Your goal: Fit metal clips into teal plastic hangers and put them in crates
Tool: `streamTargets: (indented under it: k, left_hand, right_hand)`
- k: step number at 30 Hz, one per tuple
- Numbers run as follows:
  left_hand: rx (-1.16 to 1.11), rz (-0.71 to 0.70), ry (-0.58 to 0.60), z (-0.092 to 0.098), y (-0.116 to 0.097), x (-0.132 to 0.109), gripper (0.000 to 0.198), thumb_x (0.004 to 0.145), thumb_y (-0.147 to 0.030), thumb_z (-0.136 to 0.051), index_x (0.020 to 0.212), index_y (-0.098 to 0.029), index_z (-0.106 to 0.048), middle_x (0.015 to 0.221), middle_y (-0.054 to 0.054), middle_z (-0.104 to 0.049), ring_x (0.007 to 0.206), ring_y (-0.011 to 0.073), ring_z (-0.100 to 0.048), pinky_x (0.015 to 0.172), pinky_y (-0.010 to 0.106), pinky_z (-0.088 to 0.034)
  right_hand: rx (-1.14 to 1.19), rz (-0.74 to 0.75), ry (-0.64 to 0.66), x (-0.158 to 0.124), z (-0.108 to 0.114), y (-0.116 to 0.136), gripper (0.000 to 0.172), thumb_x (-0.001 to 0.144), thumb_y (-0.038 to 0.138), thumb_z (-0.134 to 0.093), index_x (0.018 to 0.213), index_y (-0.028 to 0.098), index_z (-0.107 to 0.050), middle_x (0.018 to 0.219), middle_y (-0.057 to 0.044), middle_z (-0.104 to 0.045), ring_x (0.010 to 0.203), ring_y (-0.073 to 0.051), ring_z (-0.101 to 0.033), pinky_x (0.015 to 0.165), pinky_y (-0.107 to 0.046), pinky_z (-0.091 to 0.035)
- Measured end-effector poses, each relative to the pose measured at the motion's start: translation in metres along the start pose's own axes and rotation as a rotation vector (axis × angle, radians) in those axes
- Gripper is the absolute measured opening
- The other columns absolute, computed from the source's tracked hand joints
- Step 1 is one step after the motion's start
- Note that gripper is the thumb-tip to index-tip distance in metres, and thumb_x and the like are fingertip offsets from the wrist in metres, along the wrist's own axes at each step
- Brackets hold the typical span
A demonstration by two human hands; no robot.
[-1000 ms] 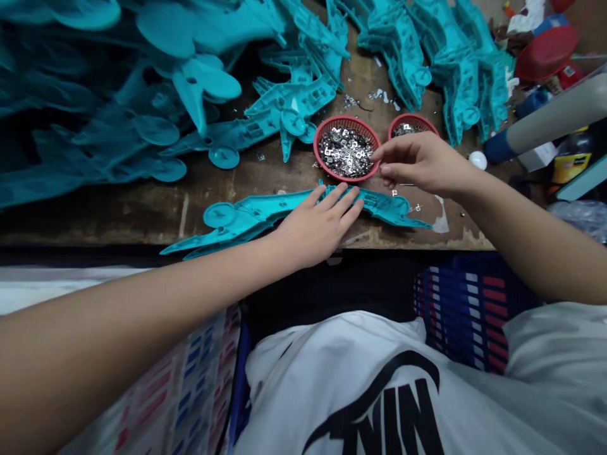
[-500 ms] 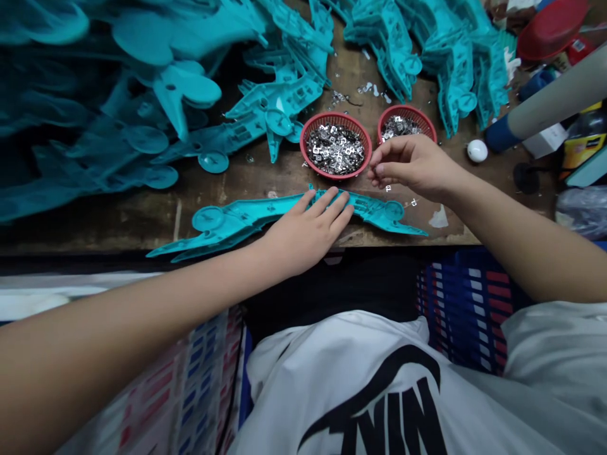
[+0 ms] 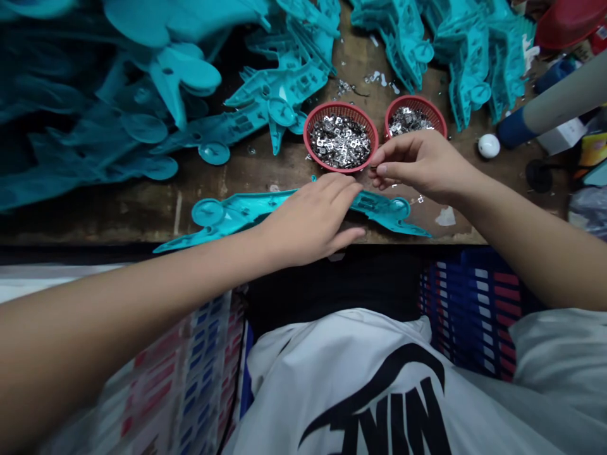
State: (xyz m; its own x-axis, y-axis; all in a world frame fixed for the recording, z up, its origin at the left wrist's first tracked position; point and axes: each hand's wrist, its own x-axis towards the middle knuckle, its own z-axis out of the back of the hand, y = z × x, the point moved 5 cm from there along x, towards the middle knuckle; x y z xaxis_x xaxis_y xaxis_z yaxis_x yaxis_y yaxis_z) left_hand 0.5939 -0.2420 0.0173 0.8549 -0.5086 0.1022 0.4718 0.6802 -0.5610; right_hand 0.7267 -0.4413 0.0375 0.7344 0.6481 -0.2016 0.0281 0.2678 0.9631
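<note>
The left hand (image 3: 308,218) is laid across a teal moulded plastic part (image 3: 227,212), which is placed lengthwise near the front edge of a worn wooden surface (image 3: 142,221). Its fingers (image 3: 332,186) are held extended and released, resting on the part without being clenched around it. A round disc at one end of the part is left uncovered to the left of the hand, and another is seen to its right.

The right hand (image 3: 422,164) is held just beside a larger red plastic basket (image 3: 341,106), and its thumb and forefinger are pinched together. Whether a small piece is gripped between them cannot be told. Directly behind that hand, a smaller red plastic basket (image 3: 417,100) is placed close to the larger one. Both are filled with small silver metal clips (image 3: 339,142), and a few more are scattered over the wood near the right hand.

Behind the baskets, large heaps of similar teal parts (image 3: 118,126) are stacked on the surface, with a further pile (image 3: 474,63) to the right. A white ball (image 3: 489,146) lies beyond the right hand, below a grey tube with a blue end (image 3: 559,101). A white shirt with a black logo (image 3: 360,379) is seen on the person's body below the surface.
</note>
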Motion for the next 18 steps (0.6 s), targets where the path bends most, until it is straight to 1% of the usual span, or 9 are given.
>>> streamTargets:
  k: [1, 3, 5, 7, 9, 11, 15, 18]
  left_hand:
    - [-0.118, 0.022, -0.067, 0.003, 0.0, 0.002, 0.064, 0.123, -0.043, -0.074, 0.178, -0.011, -0.07, 0.184, 0.027, -0.074, 0.175, 0.0457, -0.07, 0.149, 0.065, -0.058]
    - [-0.385, 0.078, -0.188, 0.007, 0.002, 0.005, 0.057, 0.124, -0.043, -0.071, 0.174, -0.016, -0.074, 0.169, 0.021, -0.084, 0.156, 0.0389, -0.083, 0.135, 0.057, -0.069]
    - [-0.624, 0.145, -0.256, 0.01, 0.004, 0.008, 0.047, 0.124, -0.044, -0.072, 0.164, -0.022, -0.082, 0.153, 0.014, -0.092, 0.139, 0.0335, -0.089, 0.12, 0.048, -0.076]
    - [-0.773, 0.213, -0.285, 0.013, 0.004, 0.008, 0.037, 0.121, -0.047, -0.078, 0.146, -0.023, -0.091, 0.138, 0.01, -0.095, 0.128, 0.0315, -0.091, 0.111, 0.044, -0.078]
    - [-0.834, 0.281, -0.295, 0.015, 0.003, 0.008, 0.031, 0.116, -0.049, -0.086, 0.129, -0.022, -0.095, 0.128, 0.009, -0.096, 0.121, 0.0314, -0.092, 0.108, 0.044, -0.079]
    - [-0.87, 0.342, -0.306, 0.017, 0.004, 0.008, 0.028, 0.111, -0.047, -0.092, 0.118, -0.02, -0.096, 0.119, 0.008, -0.096, 0.116, 0.0308, -0.092, 0.107, 0.045, -0.08]
    - [-0.931, 0.417, -0.288, 0.014, 0.009, 0.008, 0.02, 0.102, -0.038, -0.095, 0.108, -0.019, -0.097, 0.106, 0.007, -0.095, 0.105, 0.0273, -0.092, 0.1, 0.043, -0.081]
    - [-0.982, 0.454, -0.279, 0.008, 0.01, 0.007, 0.021, 0.094, -0.036, -0.1, 0.104, -0.019, -0.096, 0.101, 0.007, -0.094, 0.098, 0.0247, -0.09, 0.097, 0.039, -0.08]
  right_hand:
    - [0.0, 0.014, -0.001, -0.003, -0.004, 0.003, 0.023, 0.095, 0.027, -0.111, 0.104, 0.02, -0.091, 0.094, -0.006, -0.088, 0.087, -0.022, -0.086, 0.089, -0.037, -0.08]
    - [-0.01, 0.05, -0.012, -0.009, -0.014, 0.008, 0.024, 0.096, 0.03, -0.111, 0.104, 0.02, -0.091, 0.095, -0.006, -0.089, 0.09, -0.023, -0.088, 0.091, -0.039, -0.081]
    - [-0.031, 0.095, -0.029, -0.016, -0.023, 0.013, 0.023, 0.098, 0.032, -0.11, 0.104, 0.022, -0.091, 0.095, -0.005, -0.088, 0.091, -0.024, -0.088, 0.093, -0.041, -0.081]
    - [-0.069, 0.146, -0.045, -0.022, -0.031, 0.017, 0.02, 0.101, 0.035, -0.106, 0.104, 0.023, -0.091, 0.096, -0.005, -0.088, 0.092, -0.024, -0.088, 0.094, -0.042, -0.081]
    - [-0.138, 0.206, -0.054, -0.027, -0.037, 0.018, 0.016, 0.105, 0.036, -0.101, 0.104, 0.023, -0.091, 0.1, -0.006, -0.089, 0.094, -0.025, -0.088, 0.095, -0.042, -0.079]
    - [-0.24, 0.269, -0.059, -0.029, -0.04, 0.019, 0.015, 0.106, 0.037, -0.097, 0.105, 0.023, -0.092, 0.104, -0.007, -0.091, 0.097, -0.026, -0.087, 0.094, -0.041, -0.076]
    - [-0.448, 0.382, -0.04, -0.031, -0.045, 0.017, 0.013, 0.108, 0.034, -0.087, 0.108, 0.022, -0.092, 0.104, -0.007, -0.091, 0.092, -0.025, -0.082, 0.089, -0.038, -0.069]
    - [-0.569, 0.439, -0.035, -0.033, -0.049, 0.017, 0.012, 0.108, 0.028, -0.079, 0.109, 0.022, -0.09, 0.1, -0.006, -0.089, 0.086, -0.023, -0.078, 0.086, -0.036, -0.062]
